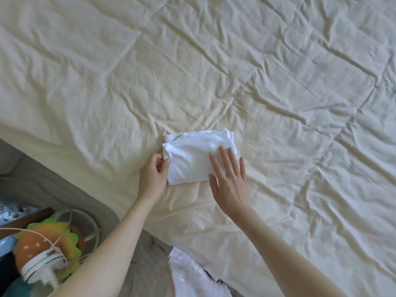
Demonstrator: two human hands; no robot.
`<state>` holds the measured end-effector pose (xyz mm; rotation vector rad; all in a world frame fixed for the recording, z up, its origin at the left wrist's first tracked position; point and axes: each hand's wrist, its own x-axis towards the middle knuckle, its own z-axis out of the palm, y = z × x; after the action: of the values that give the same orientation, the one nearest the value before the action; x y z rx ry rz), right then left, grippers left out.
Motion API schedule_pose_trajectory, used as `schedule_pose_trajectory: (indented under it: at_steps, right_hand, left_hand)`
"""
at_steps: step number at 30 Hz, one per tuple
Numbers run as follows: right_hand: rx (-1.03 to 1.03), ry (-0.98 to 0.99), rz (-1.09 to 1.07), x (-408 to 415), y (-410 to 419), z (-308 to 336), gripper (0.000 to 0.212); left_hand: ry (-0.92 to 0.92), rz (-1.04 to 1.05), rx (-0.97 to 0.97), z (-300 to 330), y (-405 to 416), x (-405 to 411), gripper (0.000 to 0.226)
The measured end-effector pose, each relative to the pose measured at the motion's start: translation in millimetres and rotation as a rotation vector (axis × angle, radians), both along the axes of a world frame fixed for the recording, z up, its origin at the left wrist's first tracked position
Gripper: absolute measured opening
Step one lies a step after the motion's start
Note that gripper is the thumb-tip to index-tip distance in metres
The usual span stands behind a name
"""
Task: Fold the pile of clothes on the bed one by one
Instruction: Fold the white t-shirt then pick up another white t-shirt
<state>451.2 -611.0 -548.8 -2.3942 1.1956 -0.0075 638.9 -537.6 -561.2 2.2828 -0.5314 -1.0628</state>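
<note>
Just one folded white garment (192, 159), two hands.

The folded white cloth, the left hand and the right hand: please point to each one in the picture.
folded white cloth (188, 161), head view, bare middle of its top layer.
left hand (153, 174), head view, back of the hand, gripping the cloth's left edge.
right hand (230, 181), head view, back of the flat hand.
</note>
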Motion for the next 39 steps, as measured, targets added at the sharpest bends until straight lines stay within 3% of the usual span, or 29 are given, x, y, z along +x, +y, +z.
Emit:
schedule_pose_trajectory:
  at_steps: [4,6,8,11,13,15,20,23,30,39]
  right_hand:
    - [0.109,0.250,0.094,-4,-12,-15,0.052]
    - [0.179,0.264,0.110,0,-25,-18,0.051]
    - [0.236,0.083,0.008,5,-34,-10,0.044]
    - [0.163,-0.167,-0.380,6,-40,0,0.033]
    - [0.384,-0.204,-0.705,5,-48,2,0.036]
    - [0.714,-0.243,-0.902,4,-60,1,0.027]
    - [1.137,-0.313,-0.934,-2,-90,0,0.011]
    - [1.318,-0.285,-0.959,-2,-101,2,0.018]
    - [1.374,-0.289,-0.975,-5,-82,33,0.018]
    - [1.424,-0.427,-1.070,-46,41,107,0.008]
  left_hand:
    - [-0.040,-0.005,0.012,-7,-3,3,0.012]
    - [-0.049,-0.002,0.046,-9,-10,6,0.013]
    - [-0.065,0.005,0.057,-9,-15,9,0.015]
    - [-0.045,0.040,0.049,-7,-17,13,0.019]
    - [0.026,0.085,0.075,-7,-16,16,0.024]
    - [0.149,0.115,0.093,-8,-15,20,0.024]
    - [0.483,0.327,0.055,-2,-24,24,0.020]
    - [0.494,0.326,0.054,2,-28,26,0.018]
    - [0.464,0.308,-0.038,37,-6,28,0.008]
    - [0.481,0.262,-0.074,120,93,1,0.011]
